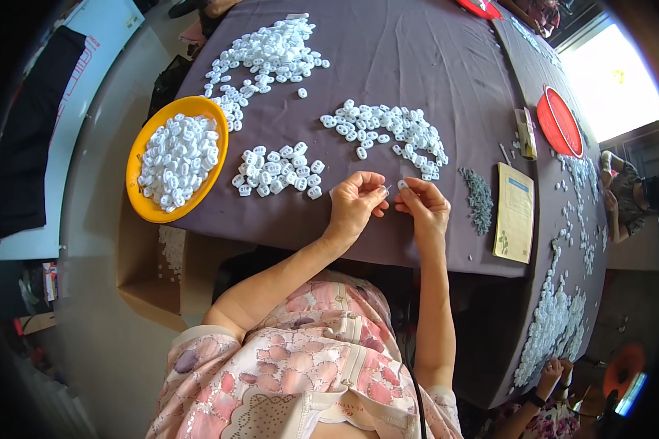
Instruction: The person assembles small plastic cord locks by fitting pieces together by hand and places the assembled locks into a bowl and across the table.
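Over the near edge of the table, my two hands are close together with their fingertips almost meeting. My right hand (426,208) pinches a small white oval plastic piece (403,184) between thumb and forefinger. The fingers of my left hand (356,208) are closed on a tiny thin part, too small to name. A small pile of white plastic pieces (280,171) lies to the left of my left hand. Beyond my hands spreads a curved pile of the same pieces (388,126). To the right of my right hand is a heap of small grey parts (477,201).
At the left table edge a yellow basin (134,175) holds many white pieces, with a cardboard box (150,296) below. A larger white heap (274,51) lies far left. On the right are a yellow packet (515,212), a red basket (560,121) and other people's hands (551,377).
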`<state>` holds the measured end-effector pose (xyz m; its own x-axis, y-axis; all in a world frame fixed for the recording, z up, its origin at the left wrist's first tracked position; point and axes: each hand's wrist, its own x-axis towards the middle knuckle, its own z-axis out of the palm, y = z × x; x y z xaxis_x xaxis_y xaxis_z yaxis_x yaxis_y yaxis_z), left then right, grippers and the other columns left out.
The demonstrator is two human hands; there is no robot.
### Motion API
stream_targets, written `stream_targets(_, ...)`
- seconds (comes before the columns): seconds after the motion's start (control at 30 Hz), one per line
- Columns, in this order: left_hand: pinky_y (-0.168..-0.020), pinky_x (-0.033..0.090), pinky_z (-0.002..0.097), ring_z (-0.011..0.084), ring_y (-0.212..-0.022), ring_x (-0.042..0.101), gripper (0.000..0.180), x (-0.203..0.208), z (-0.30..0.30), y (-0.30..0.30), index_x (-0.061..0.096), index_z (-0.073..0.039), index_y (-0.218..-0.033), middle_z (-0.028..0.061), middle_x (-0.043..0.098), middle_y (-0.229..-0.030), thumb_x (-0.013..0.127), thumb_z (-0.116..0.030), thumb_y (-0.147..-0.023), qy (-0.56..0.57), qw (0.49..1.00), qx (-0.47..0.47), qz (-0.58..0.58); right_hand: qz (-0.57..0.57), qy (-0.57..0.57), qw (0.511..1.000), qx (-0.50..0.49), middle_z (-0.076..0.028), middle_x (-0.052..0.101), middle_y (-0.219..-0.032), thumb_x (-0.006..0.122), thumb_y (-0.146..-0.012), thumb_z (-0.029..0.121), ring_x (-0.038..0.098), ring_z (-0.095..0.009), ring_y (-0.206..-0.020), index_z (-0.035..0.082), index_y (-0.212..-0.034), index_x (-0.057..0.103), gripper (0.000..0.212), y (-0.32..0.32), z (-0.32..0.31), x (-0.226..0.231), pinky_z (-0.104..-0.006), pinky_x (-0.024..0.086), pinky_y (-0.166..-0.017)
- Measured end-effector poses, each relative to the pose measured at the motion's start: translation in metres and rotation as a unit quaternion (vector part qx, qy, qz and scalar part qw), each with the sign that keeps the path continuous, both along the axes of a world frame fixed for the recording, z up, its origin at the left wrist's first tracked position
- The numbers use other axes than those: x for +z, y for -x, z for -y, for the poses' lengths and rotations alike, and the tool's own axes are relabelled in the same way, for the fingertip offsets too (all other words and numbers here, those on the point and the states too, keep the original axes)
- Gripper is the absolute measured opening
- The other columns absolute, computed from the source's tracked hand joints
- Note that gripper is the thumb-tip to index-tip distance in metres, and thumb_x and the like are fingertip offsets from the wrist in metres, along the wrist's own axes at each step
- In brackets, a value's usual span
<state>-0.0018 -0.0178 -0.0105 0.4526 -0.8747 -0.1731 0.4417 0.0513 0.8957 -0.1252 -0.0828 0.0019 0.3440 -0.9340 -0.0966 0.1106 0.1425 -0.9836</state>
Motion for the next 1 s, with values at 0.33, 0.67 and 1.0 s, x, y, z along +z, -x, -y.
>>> stream_targets(0.33, -0.052, 0.049, 0.021, 0.0073, -0.062, 0.057, 0.01, 0.0, 0.001, 0.006, 0.059, 0.001, -0.094, 0.0031, 0.061, -0.079, 0.059, 0.0, -0.084, -0.004, 1.0, -0.018, 0.01, 0.012, 0.014, 1.0, 0.004, -0.005, 0.066, -0.083, 0.063, -0.083, 0.001, 0.063, -0.01, -0.071, 0.0, -0.097, 0.065, 0.014, 0.001, -0.006, 0.0, -0.0208, 0.052, -0.061)
stream_targets(0.67, -0.052, 0.049, 0.0209, 0.0082, -0.063, 0.06, 0.01, 0.0, 0.001, 0.004, 0.061, -0.002, -0.093, 0.0034, 0.063, -0.078, 0.063, -0.003, -0.083, -0.006, 1.0, -0.019, 0.019, -0.018, 0.037, 0.999, 0.016, -0.002, 0.066, -0.082, 0.064, -0.082, 0.0, 0.061, -0.007, -0.07, 0.0, -0.096, 0.065, 0.014, -0.001, -0.008, -0.002, -0.0196, 0.05, -0.06)
stream_targets(1.0, -0.056, 0.053, 0.0227, 0.012, -0.067, 0.064, 0.015, 0.008, 0.001, 0.001, 0.062, 0.0, -0.096, 0.0072, 0.066, -0.083, 0.064, -0.002, -0.082, -0.028, 0.998, -0.034, -0.042, -0.036, 0.096, 0.994, 0.021, -0.001, 0.064, -0.081, 0.064, -0.081, -0.002, 0.057, -0.004, -0.069, 0.0, -0.099, 0.065, 0.019, -0.002, -0.014, -0.006, -0.0184, 0.048, -0.062)
